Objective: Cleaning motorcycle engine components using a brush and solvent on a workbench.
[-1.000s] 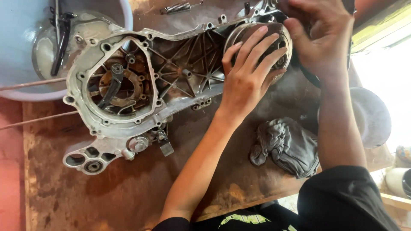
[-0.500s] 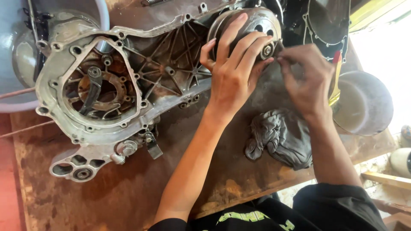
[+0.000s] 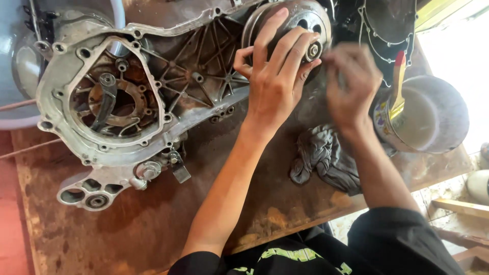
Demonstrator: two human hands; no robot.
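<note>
A: While the long grey cast-aluminium engine casing lay flat on the rusty brown metal counter, what pinned its far end?

B: Item one: the left hand, fingers spread over the round dark steel pulley drum at the casing's upper right end. The grip was open and pressing, palm down, closed on nothing; I judged it was there to stop the drum from turning.

A: And the other hand?

B: Item two: the right hand, blurred, just beside the small bright hub nut at the drum's centre. Whether its grip was shut on anything could not be told.

A: Sundries?

B: Item three: a crumpled grey rag, near the right forearm, within reach for wiping. Item four: a dull round metal tin holding a red-and-yellow-handled brush, at the counter's right edge, apart from the work.
</note>
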